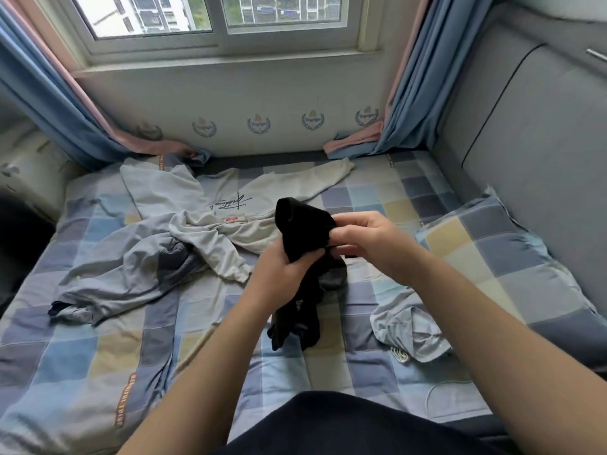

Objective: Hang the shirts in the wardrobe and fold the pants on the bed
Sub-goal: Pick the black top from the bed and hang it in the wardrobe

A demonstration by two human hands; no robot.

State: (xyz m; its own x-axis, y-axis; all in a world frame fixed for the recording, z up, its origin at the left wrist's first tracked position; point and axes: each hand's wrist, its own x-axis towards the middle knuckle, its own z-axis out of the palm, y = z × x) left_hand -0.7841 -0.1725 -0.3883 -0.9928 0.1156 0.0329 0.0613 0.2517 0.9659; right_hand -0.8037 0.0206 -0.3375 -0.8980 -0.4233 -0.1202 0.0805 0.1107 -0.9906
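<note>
Listing left to right from what we hold. Far left of our grip: a blue curtain (pixel 49 103), its hem pooled on the checked bed (pixel 108 349). Left of the grip, lying flat: grey pants (pixel 131 274), crumpled, and touching them a pale shirt (pixel 203 198) with script lettering, one sleeve stretched toward the window (pixel 216 24). At the grip: our left hand (pixel 279 274) is clenched round a black garment (pixel 302 224); our right hand (pixel 364 238) pinches its upper fold just beside. The garment is raised off the bed, its lower part hanging down to the sheet; shirt or pants we cannot tell. Right of the grip, below: a light blue garment (pixel 410 330), bunched. Further right: a checked pillow (pixel 492 257) against a grey headboard (pixel 542 152).
</note>
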